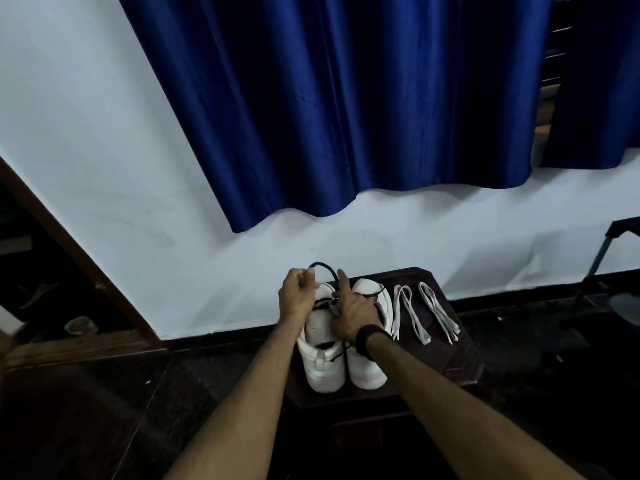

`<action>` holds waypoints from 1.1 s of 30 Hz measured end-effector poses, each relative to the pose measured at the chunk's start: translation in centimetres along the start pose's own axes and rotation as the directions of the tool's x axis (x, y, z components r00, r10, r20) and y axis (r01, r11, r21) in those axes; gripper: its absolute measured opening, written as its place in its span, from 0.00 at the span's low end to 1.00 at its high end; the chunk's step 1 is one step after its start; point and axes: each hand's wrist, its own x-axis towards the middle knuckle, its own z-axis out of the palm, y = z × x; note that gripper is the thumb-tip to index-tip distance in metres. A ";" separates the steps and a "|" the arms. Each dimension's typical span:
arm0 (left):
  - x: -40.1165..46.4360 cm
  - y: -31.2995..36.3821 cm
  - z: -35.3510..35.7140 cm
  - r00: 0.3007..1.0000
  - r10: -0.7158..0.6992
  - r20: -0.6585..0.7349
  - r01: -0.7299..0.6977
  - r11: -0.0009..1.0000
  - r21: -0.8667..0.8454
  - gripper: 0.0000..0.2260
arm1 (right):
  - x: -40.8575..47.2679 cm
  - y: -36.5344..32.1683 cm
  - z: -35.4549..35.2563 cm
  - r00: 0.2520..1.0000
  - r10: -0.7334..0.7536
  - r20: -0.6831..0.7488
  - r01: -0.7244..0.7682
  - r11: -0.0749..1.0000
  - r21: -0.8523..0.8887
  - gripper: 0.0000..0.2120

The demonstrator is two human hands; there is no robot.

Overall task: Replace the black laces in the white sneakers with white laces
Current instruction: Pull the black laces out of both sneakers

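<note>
Two white sneakers stand side by side on a small dark wooden table (460, 362), heels toward me: the left sneaker (322, 365) and the right sneaker (367, 372). My left hand (298, 294) pinches the end of a black lace (325, 266), which arcs up over the shoes' fronts. My right hand (353, 313), with a black band on its wrist, rests across the tops of the sneakers, index finger raised beside the lace. Another black lace end (341, 353) hangs between the heels. Two folded white laces (408, 311) (438, 311) lie to the right on the table.
A white wall with a blue curtain (346, 98) rises right behind the table. A dark wooden door frame (69, 244) slants at the left. A black stand (599, 258) is at the far right. The floor is dark.
</note>
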 end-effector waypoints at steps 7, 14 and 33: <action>-1.3 -0.8 -0.9 0.962 0.117 0.248 -0.213 0.888 0.406 0.13 | 0.5 0.5 0.7 0.997 0.019 -0.074 -0.006 0.983 0.183 0.34; -3.3 -0.2 -0.1 0.925 0.248 0.289 -0.374 0.443 0.815 0.12 | 0.1 0.4 0.8 0.989 -0.037 -0.142 0.071 0.967 0.243 0.27; -1.8 -1.3 -0.7 0.931 0.236 0.279 -0.365 0.589 0.721 0.07 | 0.3 0.6 1.4 0.975 -0.023 -0.221 0.084 0.959 0.272 0.24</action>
